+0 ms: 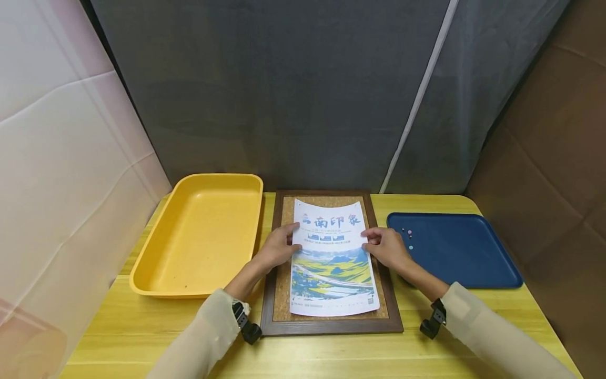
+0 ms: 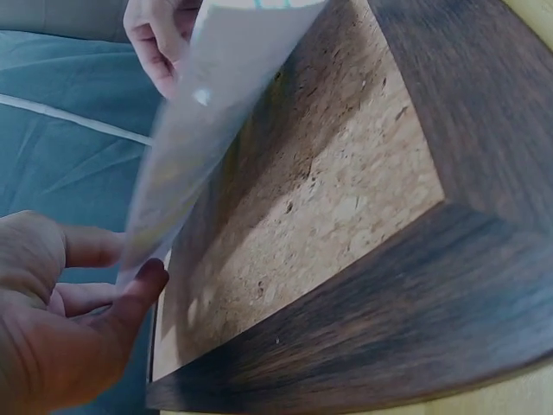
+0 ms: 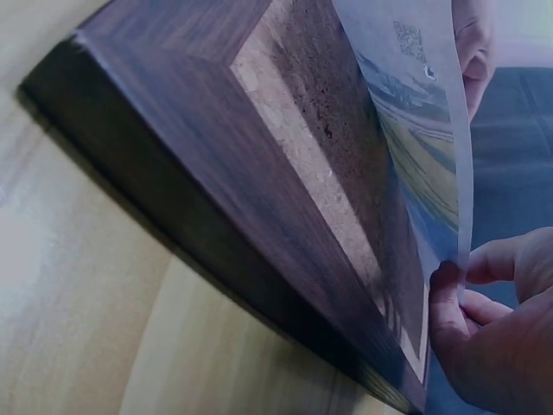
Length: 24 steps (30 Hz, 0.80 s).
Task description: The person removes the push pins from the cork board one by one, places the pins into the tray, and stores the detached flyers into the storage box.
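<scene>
A printed poster (image 1: 331, 263) with blue lettering and a landscape picture is held over a cork board (image 1: 283, 295) in a brown wooden frame (image 1: 331, 327). My left hand (image 1: 278, 246) pinches the poster's left edge between thumb and fingers, and my right hand (image 1: 385, 247) pinches the right edge. Both wrist views show the sheet lifted off the cork, its lower part curving above the board. In the left wrist view the left hand's thumb (image 2: 143, 285) lies on the cork side of the sheet. Part of the cork is hidden beneath the poster.
To the left stands a deep yellow tray (image 1: 203, 237). A blue tray (image 1: 459, 250) lies at the right, with several small coloured pins (image 1: 410, 239) near its left side. A grey curtain (image 1: 265, 95) hangs behind the wooden table (image 1: 426, 352); side panels flank it.
</scene>
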{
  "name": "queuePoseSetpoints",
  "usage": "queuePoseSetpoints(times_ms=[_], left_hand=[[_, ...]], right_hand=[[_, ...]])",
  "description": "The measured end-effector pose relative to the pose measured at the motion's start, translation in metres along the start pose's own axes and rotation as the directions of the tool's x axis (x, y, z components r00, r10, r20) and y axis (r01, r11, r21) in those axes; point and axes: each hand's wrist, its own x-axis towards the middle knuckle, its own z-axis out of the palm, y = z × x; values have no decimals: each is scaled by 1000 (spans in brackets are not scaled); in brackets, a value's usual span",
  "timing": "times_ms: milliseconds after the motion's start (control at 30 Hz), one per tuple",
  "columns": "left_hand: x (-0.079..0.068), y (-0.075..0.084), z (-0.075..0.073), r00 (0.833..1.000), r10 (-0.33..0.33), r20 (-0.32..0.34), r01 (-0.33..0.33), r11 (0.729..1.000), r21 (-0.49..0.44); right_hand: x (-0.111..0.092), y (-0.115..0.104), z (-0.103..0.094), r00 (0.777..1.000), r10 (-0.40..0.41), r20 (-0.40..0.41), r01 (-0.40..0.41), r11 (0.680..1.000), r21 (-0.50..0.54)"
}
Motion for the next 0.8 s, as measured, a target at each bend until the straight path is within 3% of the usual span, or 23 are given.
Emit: queuePoseSetpoints(times_ms=[167, 400, 800], left_hand=[[-2, 2, -4, 1000, -6, 0, 6, 1000, -14], [-4, 9, -15, 1000, -16, -12, 16, 999, 43], [-3, 15, -41, 997, -69, -26, 71, 994, 88]], right_hand=[[1, -1, -3, 1000, -16, 9, 16, 1000, 16], [3, -6, -4, 1000, -26, 11, 26, 999, 25], [12, -32, -3, 998, -57, 15, 56, 997, 50]])
